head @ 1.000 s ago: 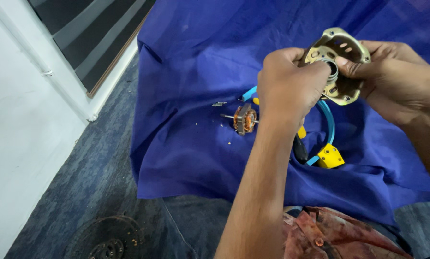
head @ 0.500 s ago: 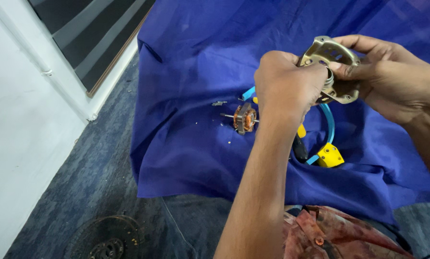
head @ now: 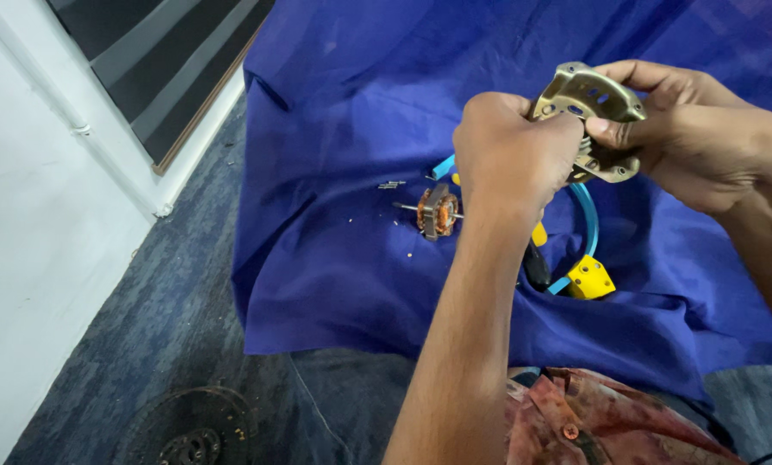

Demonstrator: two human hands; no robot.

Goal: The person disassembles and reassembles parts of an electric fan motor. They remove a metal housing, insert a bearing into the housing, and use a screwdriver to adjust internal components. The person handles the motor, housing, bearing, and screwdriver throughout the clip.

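Observation:
Both my hands hold a brass-coloured metal motor housing (head: 591, 103) with holes in it, up over a blue cloth (head: 351, 112). My left hand (head: 511, 159) grips its left side with fingers curled shut. My right hand (head: 687, 129) clasps it from the right, thumb on its face. Below on the cloth lies a small motor rotor (head: 438, 210) with copper windings on a thin shaft. A blue curved tool with a yellow end (head: 588, 277) lies partly hidden under my left forearm.
A few small screws (head: 390, 184) lie on the cloth left of the rotor. A white wall (head: 33, 215) and striped dark panel (head: 171, 60) stand at the left. Grey-blue carpet (head: 145, 344) has a dark round metal disc (head: 192, 430) at the bottom. A reddish object (head: 575, 413) sits near my lap.
The housing has been turned and tilted in my hands, its flat face now pointing more upward. Both hands kept their grip and stayed nearly in place.

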